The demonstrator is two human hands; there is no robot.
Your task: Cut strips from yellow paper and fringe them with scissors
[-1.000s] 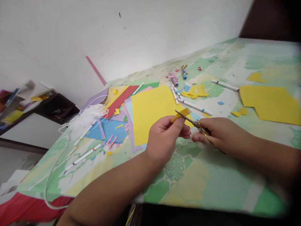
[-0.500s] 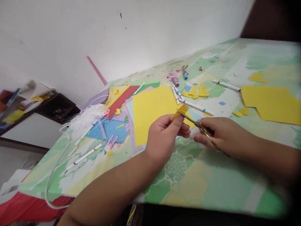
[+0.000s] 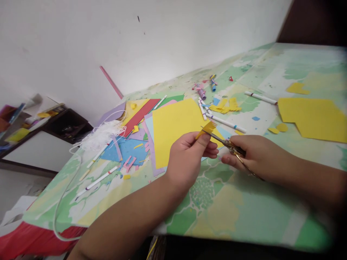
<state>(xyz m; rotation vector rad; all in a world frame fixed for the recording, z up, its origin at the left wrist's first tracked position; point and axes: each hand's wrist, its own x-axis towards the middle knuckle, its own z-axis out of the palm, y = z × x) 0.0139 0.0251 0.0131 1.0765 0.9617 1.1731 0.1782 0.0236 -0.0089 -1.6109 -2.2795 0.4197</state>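
Observation:
Between the thumb and fingers of my left hand (image 3: 188, 155) is pinched a small yellow paper strip (image 3: 209, 127), its upper edge cut into a fringe. My right hand (image 3: 255, 155) grips gold-handled scissors (image 3: 229, 144), whose blades lie across the strip just above my left thumb. Behind my left hand a large yellow sheet (image 3: 177, 126) rests on purple and light blue sheets. Fringed yellow paper pieces (image 3: 226, 105) lie past the scissors, next to white markers (image 3: 226, 122).
A larger cut yellow sheet (image 3: 314, 119) lies at the right. White string (image 3: 104, 133) is heaped at the left, near a blue sheet (image 3: 135, 151) with paper scraps. Small rolled paper figures (image 3: 202, 92) are near the wall. The patterned tablecloth (image 3: 217, 213) reaches the front edge.
The scissor blades have shifted slightly left and down across the fringed strip. Both hands have moved very slightly left; the things on the table stay put.

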